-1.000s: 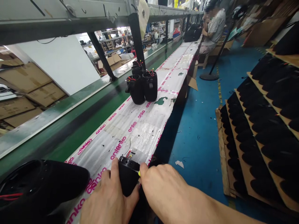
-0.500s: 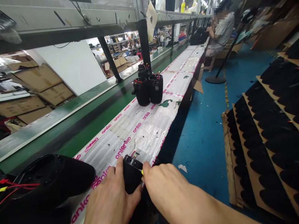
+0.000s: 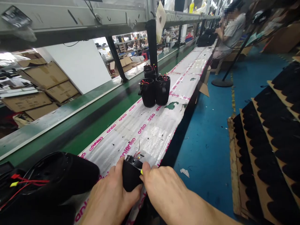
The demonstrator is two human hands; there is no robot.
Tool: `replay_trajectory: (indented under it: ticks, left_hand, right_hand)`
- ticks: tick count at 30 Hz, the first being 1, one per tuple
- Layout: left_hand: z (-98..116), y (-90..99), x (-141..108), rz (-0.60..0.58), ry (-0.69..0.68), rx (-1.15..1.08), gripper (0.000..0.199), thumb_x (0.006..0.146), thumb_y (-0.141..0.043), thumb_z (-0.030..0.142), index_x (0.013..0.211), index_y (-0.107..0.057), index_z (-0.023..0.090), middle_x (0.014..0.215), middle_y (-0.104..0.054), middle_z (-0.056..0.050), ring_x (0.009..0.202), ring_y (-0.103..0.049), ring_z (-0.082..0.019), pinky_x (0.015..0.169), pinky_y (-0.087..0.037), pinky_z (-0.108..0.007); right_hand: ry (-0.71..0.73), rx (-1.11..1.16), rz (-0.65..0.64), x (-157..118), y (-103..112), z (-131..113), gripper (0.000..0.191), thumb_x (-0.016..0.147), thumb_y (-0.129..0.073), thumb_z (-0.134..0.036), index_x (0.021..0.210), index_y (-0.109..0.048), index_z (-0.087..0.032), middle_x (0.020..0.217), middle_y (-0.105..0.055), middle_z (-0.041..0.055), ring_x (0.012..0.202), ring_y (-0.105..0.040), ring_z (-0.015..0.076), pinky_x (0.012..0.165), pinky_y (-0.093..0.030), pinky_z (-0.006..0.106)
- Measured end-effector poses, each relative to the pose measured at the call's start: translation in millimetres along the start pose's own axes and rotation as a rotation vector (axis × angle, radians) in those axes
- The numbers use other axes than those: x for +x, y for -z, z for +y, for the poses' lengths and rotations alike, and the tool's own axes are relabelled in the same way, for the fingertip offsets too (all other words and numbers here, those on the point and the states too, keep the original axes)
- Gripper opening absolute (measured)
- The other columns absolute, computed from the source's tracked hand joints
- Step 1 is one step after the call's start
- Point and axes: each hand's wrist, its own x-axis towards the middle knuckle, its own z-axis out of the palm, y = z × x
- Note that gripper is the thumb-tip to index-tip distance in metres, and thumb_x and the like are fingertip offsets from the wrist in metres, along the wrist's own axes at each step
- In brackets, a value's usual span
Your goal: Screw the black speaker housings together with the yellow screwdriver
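Note:
My left hand (image 3: 109, 193) is closed round a black fabric-covered speaker housing (image 3: 131, 176), fingers on its left side and thumb along its lower front. Thin wires stick out past the housing's far rim, where dark holes show. My right hand (image 3: 165, 186) is closed in a fist against the housing's right edge. Between its thumb and fingers a bit of something yellow (image 3: 141, 171) shows; the rest of it is hidden. To the left lie larger black housings (image 3: 77, 170), with red wires (image 3: 32, 180) and a yellow connector among them.
Several black housings with red wires (image 3: 148, 93) stand farther along the plastic-covered bench (image 3: 140, 137). A green conveyor (image 3: 93, 112) runs along its left. Racks of black pieces (image 3: 269, 162) stand on the right floor. A person (image 3: 231, 34) sits at the far end, near a stand (image 3: 222, 82).
The surroundings have shifted slightly to the right in view. Both hands keep their places on the housing, which looks slightly turned, and less of the yellow piece shows.

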Motion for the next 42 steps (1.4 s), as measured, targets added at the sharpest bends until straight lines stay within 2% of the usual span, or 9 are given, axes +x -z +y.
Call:
replay_trajectory:
  ticks: [6,9,14,19,21,25,28,33,42]
  left_hand:
    - [1,0.1,-7,0.042,-0.006,0.024,0.075,0.083,-0.052,0.047,0.148,-0.033,0.014,0.118,-0.072,-0.015,0.106,-0.069,-0.038,0.087,-0.051,-0.046]
    - [4,-2.2,-12,0.077,0.005,0.03,0.074,0.083,-0.052,0.045,0.148,-0.034,0.014,0.121,-0.07,-0.016,0.107,-0.068,-0.04,0.089,-0.051,-0.049]
    - [5,-6.8,-16,0.119,-0.023,0.039,0.073,0.083,-0.051,0.041,0.148,-0.033,0.014,0.12,-0.068,-0.017,0.104,-0.069,-0.04,0.086,-0.053,-0.051]
    - [11,-12.3,-13,0.093,0.044,0.137,0.079,0.083,-0.054,0.048,0.151,-0.029,0.016,0.12,-0.066,-0.015,0.096,-0.071,-0.041,0.081,-0.054,-0.052]
    - [14,-14.8,-12,0.094,0.062,0.158,0.081,0.084,-0.053,0.05,0.152,-0.027,0.015,0.121,-0.065,-0.015,0.095,-0.071,-0.04,0.08,-0.055,-0.051]
    - [14,-16.2,-12,0.114,0.031,0.165,0.08,0.083,-0.055,0.048,0.151,-0.029,0.014,0.119,-0.066,-0.016,0.091,-0.072,-0.039,0.077,-0.055,-0.048]
    - [10,-11.7,-15,0.145,0.003,0.132,0.077,0.083,-0.056,0.048,0.148,-0.032,0.016,0.119,-0.068,-0.015,0.095,-0.072,-0.038,0.079,-0.053,-0.046]
    - [5,-5.4,-20,0.132,-0.02,0.058,0.066,0.084,-0.053,0.042,0.145,-0.038,0.02,0.117,-0.07,-0.013,0.104,-0.07,-0.032,0.082,-0.05,-0.038]
    - [12,-18.0,-21,0.19,0.044,0.134,0.073,0.084,-0.053,0.051,0.147,-0.036,0.018,0.117,-0.068,-0.015,0.092,-0.072,-0.04,0.076,-0.054,-0.049]
  right_hand:
    - [-0.003,-0.008,0.198,-7,-19,3,0.019,0.1,-0.051,-0.02,0.114,-0.06,-0.012,0.072,-0.072,0.0054,0.059,-0.07,0.0251,0.048,-0.046,0.032]
    - [-0.015,0.013,0.225,-10,-22,3,0.012,0.099,-0.053,-0.02,0.108,-0.06,-0.015,0.071,-0.071,0.0044,0.059,-0.07,0.0241,0.049,-0.046,0.031]
    - [-0.029,-0.01,0.178,-13,-14,1,0.015,0.1,-0.049,-0.016,0.109,-0.06,-0.013,0.071,-0.071,0.006,0.06,-0.071,0.0258,0.049,-0.047,0.032]
    - [0.019,-0.043,-0.005,-13,7,7,0.041,0.08,-0.055,0.002,0.118,-0.061,-0.011,0.069,-0.072,0.0041,0.061,-0.072,0.0271,0.042,-0.04,0.03]
    - [-0.005,-0.044,-0.002,-13,5,8,0.04,0.079,-0.055,0.001,0.117,-0.062,-0.011,0.066,-0.071,0.0035,0.058,-0.071,0.0258,0.04,-0.035,0.029]
    - [-0.01,-0.063,0.193,-15,-24,9,0.019,0.094,-0.053,-0.013,0.113,-0.059,-0.013,0.065,-0.069,0.0043,0.055,-0.069,0.0241,0.043,-0.033,0.031]
    - [0.029,0.08,0.34,-17,-47,11,0.011,0.101,-0.047,-0.024,0.104,-0.055,-0.017,0.069,-0.069,0.0035,0.056,-0.068,0.0252,0.047,-0.034,0.034]
    - [0.029,0.285,0.427,-15,-44,15,0.014,0.107,-0.035,-0.029,0.107,-0.046,-0.022,0.08,-0.07,-0.0019,0.069,-0.071,0.0199,0.057,-0.04,0.031]
    - [-0.04,0.178,0.236,-22,-19,5,0.011,0.103,-0.043,-0.023,0.1,-0.053,-0.022,0.074,-0.071,0.0027,0.064,-0.07,0.0261,0.05,-0.026,0.035]
